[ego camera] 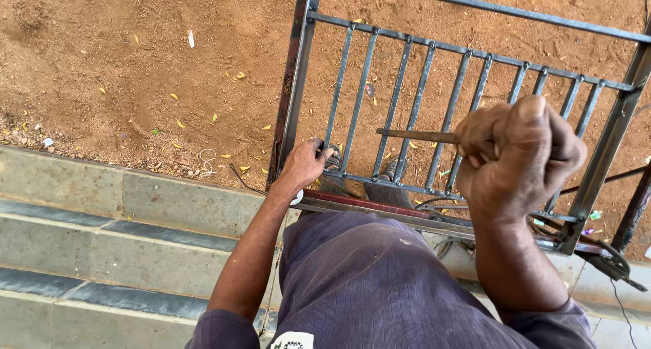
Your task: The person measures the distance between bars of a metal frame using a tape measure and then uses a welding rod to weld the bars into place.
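Metal grille (434, 105): a welded frame of grey steel, with square-section rails and slim round upright bars set in a row; the metal looks dull and bare, with rusty red-brown patches on the left post and the lower rail. It lies tilted over the edge of the steps and the ground.
Left hand (303, 165): fingers curled shut around the bottom corner of the grille, where the left post meets the lower rail.
Right hand (517, 152): closed in a tight fist around a thin tool, raised in front of the bars on the right part of the grille.
Thin rod (415, 135): a narrow, straight, dark metal piece sticking out leftward from the right fist, lying across the upright bars; whether its tip touches a bar I cannot tell.
Steps (102, 227): grey stone slabs, smooth and flat, with straight joints and darker bands along each tread, dusty on top.
Ground (135, 64): reddish-brown packed earth, grainy and uneven, dotted with small yellow leaves and bits of litter.
Cable (241, 179): a thin black wire lying on the earth beside the grille's left post.
Clothing (366, 288): faded purple-grey fabric with a fine ribbed weave, creased and dusty.
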Available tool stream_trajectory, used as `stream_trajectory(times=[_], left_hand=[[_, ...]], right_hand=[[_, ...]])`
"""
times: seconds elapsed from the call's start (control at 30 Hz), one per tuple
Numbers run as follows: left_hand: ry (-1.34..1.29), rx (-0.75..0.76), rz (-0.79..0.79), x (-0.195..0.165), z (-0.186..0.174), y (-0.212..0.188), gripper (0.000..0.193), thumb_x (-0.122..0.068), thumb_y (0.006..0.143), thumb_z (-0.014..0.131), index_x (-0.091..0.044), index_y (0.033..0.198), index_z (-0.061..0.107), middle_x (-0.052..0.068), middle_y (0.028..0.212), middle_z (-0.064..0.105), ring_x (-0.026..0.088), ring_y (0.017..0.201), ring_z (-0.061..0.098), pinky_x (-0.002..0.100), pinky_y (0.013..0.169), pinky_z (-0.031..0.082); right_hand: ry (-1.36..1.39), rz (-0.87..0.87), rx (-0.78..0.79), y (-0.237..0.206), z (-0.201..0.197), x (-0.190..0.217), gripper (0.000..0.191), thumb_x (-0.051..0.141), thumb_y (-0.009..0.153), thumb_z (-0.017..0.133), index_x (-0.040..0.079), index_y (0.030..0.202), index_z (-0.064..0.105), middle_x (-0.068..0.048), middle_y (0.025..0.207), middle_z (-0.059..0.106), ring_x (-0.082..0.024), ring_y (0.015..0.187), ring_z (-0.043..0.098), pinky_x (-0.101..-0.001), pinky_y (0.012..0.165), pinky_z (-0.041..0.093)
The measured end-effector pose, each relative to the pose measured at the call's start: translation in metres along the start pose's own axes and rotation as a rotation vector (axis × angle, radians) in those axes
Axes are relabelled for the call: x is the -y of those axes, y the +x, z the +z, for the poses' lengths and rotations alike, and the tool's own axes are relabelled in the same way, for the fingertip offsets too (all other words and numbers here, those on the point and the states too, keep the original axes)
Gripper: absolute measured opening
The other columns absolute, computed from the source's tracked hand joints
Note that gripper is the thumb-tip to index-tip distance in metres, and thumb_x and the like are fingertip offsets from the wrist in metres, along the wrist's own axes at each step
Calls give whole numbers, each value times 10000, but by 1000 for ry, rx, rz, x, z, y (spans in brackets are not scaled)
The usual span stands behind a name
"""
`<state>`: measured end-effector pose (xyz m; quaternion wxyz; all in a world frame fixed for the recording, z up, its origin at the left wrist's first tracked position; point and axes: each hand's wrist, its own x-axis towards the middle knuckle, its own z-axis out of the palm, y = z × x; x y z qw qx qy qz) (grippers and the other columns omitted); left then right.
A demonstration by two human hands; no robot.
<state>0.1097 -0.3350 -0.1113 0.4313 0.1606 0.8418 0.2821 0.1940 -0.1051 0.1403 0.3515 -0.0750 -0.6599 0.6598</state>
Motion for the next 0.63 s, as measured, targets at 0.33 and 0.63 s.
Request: stream_trajectory(times=[0.33,0.63], left_hand=[[-15,-52,51,-2,4,1,507,-365,970,649,38,1276,613,239,1038,728,342,945,730,482,842,567],[-8,5,13,-5,-1,1,454,-341,994,630,21,1267,639,221,1035,744,325,948,741,476,855,574]], right_hand=[[28,75,-13,-5,-1,9,599,289,1193,565,59,674,373,-37,523,356,-89,407,343,-279,409,288],[23,48,9,7,0,6,580,281,1188,547,48,670,432,-54,507,387,-80,386,356,-289,405,283]])
